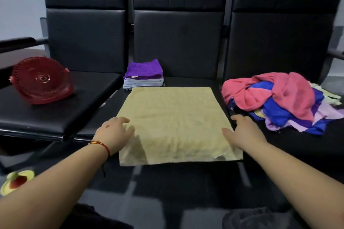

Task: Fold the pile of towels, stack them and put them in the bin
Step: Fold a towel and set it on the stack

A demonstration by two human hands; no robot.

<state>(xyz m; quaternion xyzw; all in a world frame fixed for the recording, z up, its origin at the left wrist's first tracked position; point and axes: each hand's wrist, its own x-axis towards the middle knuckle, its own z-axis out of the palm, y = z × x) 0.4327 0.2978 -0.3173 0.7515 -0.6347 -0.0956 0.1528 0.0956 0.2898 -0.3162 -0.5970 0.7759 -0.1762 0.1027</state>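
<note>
Three black padded chairs [178, 42] stand side by side and fill most of the view, with a pale wall [18, 5] behind them at 10 o'clock. A big yellow towel [175, 124] lies spread flat on the middle seat. At 3 o'clock, on the right seat, sits a messy pile of towels [279, 98] in pink, blue, purple and pale yellow. At 9 o'clock, on the left seat, a red bin [41, 82] lies tipped on its side. At 12 o'clock, just behind the yellow towel, is a small stack of folded towels [143, 75], purple on top.

The left hand [113, 134] rests open on the towel's left edge, fingers spread. It wears a red string bracelet [101, 145]. The right hand [243, 132] lies open at the right edge, perhaps just touching it. Neither hand is gripping the cloth.

A small white tag [219, 156] sits near the towel's front right corner; its writing is too blurry to read.
</note>
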